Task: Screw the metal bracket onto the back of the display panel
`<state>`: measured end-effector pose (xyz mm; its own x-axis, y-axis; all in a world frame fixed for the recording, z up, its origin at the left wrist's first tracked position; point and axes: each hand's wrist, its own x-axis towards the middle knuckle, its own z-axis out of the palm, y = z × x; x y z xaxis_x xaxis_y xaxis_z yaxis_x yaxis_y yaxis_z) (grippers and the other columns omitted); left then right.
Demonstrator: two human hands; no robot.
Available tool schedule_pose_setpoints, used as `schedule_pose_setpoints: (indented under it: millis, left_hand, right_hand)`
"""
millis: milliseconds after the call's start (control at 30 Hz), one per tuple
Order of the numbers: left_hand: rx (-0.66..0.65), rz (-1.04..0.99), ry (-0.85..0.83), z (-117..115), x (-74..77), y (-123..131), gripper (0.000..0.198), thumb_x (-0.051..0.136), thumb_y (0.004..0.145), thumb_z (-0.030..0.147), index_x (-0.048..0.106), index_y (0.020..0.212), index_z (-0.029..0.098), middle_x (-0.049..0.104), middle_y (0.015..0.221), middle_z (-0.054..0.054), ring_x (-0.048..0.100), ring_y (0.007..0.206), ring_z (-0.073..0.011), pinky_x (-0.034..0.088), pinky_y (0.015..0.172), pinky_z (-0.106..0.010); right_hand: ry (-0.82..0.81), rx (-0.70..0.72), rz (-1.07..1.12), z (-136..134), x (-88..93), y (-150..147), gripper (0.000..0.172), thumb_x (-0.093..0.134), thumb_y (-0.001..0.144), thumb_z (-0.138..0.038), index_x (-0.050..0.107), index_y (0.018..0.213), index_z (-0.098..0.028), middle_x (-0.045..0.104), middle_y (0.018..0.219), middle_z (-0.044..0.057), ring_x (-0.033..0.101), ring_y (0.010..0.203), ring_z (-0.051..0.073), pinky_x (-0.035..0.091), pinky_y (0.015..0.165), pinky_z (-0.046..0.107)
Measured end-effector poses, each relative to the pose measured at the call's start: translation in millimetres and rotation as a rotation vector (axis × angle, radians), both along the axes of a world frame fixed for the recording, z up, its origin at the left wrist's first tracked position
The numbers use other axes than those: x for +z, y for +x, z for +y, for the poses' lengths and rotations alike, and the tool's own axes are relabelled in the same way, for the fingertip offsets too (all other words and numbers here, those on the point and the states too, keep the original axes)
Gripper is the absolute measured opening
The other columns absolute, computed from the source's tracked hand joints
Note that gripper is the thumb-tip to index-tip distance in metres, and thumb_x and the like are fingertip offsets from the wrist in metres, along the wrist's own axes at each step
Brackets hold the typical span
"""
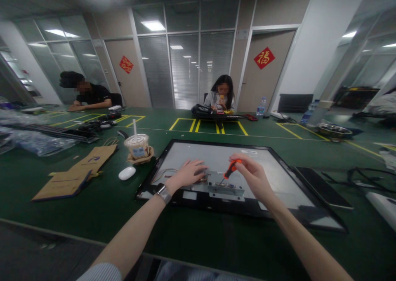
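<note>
Two forearms (133, 235): left hand (189, 173) half-open, hold unclear, over one panel (176, 154); right hand (252, 172) closed around one screwdriver (229, 172).

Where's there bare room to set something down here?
Bare green table shows between the panel and the table's near edge, and between the paper bag and the left forearm. It is crowded at far left with plastic wrapping, at right with cables, and on the panel, where the left hand and the right hand, holding a screwdriver, are near the metal bracket.
</note>
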<state>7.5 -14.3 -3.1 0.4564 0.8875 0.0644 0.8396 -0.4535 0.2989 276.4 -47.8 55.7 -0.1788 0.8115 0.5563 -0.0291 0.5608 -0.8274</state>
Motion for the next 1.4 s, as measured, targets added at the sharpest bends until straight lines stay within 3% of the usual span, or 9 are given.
schedule_pose_setpoints:
  millis: [100,233,467,633,800,933,1100,1233,1400]
  left_hand:
    - [0.003,0.0,-0.001,0.4,-0.2,-0.3,0.044,0.043,0.103,0.049,0.052,0.144,0.035,0.037,0.162,-0.004,0.031,0.15,-0.0281,0.016,0.124,-0.055]
    - [0.006,-0.005,0.004,0.1,-0.3,-0.1,0.044,0.043,0.103,0.049,0.053,0.144,0.035,0.038,0.161,-0.004,0.032,0.15,-0.0289,0.017,0.123,-0.056]
    - [0.005,-0.002,-0.002,0.2,-0.4,0.3,0.044,0.042,0.103,0.049,0.051,0.144,0.036,0.038,0.162,-0.004,0.032,0.15,-0.027,0.016,0.123,-0.056]
    - [0.012,-0.01,0.002,-0.2,-0.4,0.2,0.044,0.043,0.103,0.05,0.052,0.143,0.037,0.037,0.162,-0.003,0.032,0.15,-0.028,0.016,0.123,-0.056]
    - [0.008,-0.005,0.004,-0.1,-0.1,0.7,0.045,0.042,0.103,0.05,0.052,0.144,0.035,0.037,0.162,-0.004,0.032,0.15,-0.0297,0.018,0.123,-0.058]
    - [0.004,0.004,0.009,0.0,0.2,1.2,0.044,0.042,0.103,0.047,0.052,0.144,0.034,0.038,0.161,-0.006,0.032,0.15,-0.029,0.018,0.122,-0.059]
    - [0.005,-0.004,-0.003,-1.7,2.7,1.6,0.044,0.042,0.103,0.048,0.052,0.144,0.034,0.038,0.161,-0.006,0.032,0.15,-0.0276,0.017,0.123,-0.057]
    - [0.003,-0.012,0.001,-1.9,2.0,0.9,0.044,0.041,0.103,0.049,0.052,0.144,0.035,0.037,0.162,-0.005,0.032,0.15,-0.0283,0.016,0.123,-0.057]
    - [0.004,-0.006,-0.005,-0.8,-0.8,-0.8,0.044,0.042,0.103,0.048,0.051,0.144,0.036,0.036,0.162,-0.004,0.032,0.15,-0.0279,0.016,0.123,-0.057]
  right_hand:
    - [-0.022,0.034,0.002,-0.2,-0.6,1.2,0.023,0.073,0.085,-0.044,0.077,0.099,-0.026,0.073,0.097,0.005,0.07,0.09,0.023,0.059,0.08,0.039]
    - [-0.066,0.089,0.016,0.3,-4.0,2.4,0.03,0.064,0.093,-0.043,0.071,0.118,-0.028,0.076,0.105,0.006,0.071,0.101,0.024,0.055,0.095,0.045]
    - [-0.047,0.12,0.054,-1.7,-2.8,-0.3,0.02,0.077,0.082,-0.044,0.077,0.092,-0.026,0.071,0.101,0.005,0.068,0.094,0.023,0.059,0.081,0.038]
    - [-0.079,0.14,0.035,-3.9,1.3,0.9,0.026,0.069,0.09,-0.041,0.073,0.112,-0.028,0.075,0.102,0.006,0.071,0.097,0.024,0.057,0.09,0.044]
    - [-0.032,0.137,0.021,-0.7,-2.3,1.6,0.021,0.066,0.093,-0.042,0.075,0.104,-0.028,0.074,0.111,0.007,0.067,0.106,0.024,0.055,0.094,0.042]
    - [-0.007,0.104,0.049,1.3,-5.2,2.4,0.017,0.075,0.085,-0.041,0.078,0.094,-0.027,0.072,0.102,0.005,0.068,0.097,0.023,0.058,0.082,0.038]
    - [-0.063,0.101,0.009,0.7,-3.8,4.3,0.029,0.067,0.091,-0.04,0.071,0.118,-0.028,0.075,0.106,0.006,0.071,0.1,0.024,0.057,0.092,0.043]
    - [-0.013,0.106,-0.016,0.6,-2.4,3.7,0.024,0.063,0.094,-0.042,0.074,0.11,-0.028,0.074,0.113,0.007,0.068,0.108,0.025,0.055,0.096,0.045]
    - [0.029,0.111,-0.023,-1.7,0.4,2.5,0.019,0.076,0.083,-0.041,0.076,0.094,-0.025,0.072,0.099,0.007,0.07,0.096,0.025,0.061,0.08,0.039]
